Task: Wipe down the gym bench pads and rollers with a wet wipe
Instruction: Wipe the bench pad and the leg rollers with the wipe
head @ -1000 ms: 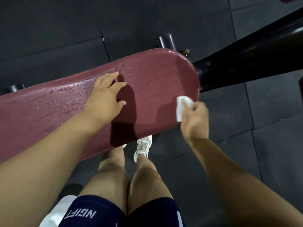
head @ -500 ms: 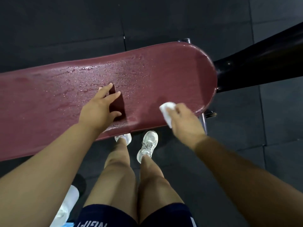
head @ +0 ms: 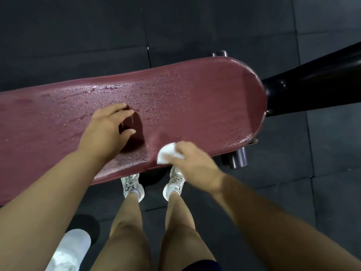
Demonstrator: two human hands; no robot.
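Note:
A long maroon bench pad runs across the view, its surface beaded with wet streaks and droplets. My left hand rests on the pad's middle with fingers spread and fairly straight. My right hand pinches a folded white wet wipe and presses it against the pad's near edge, just right of my left hand. The rounded right end of the pad meets a thick black frame tube.
Dark rubber floor tiles surround the bench. Short metal pegs stick out under the pad's right end, and another behind it. My legs and white sneakers stand close to the near edge. A white object lies at the lower left.
My right hand slid the wipe leftward along the pad's near edge, from the rounded right end toward the middle. My left hand stayed resting on the pad.

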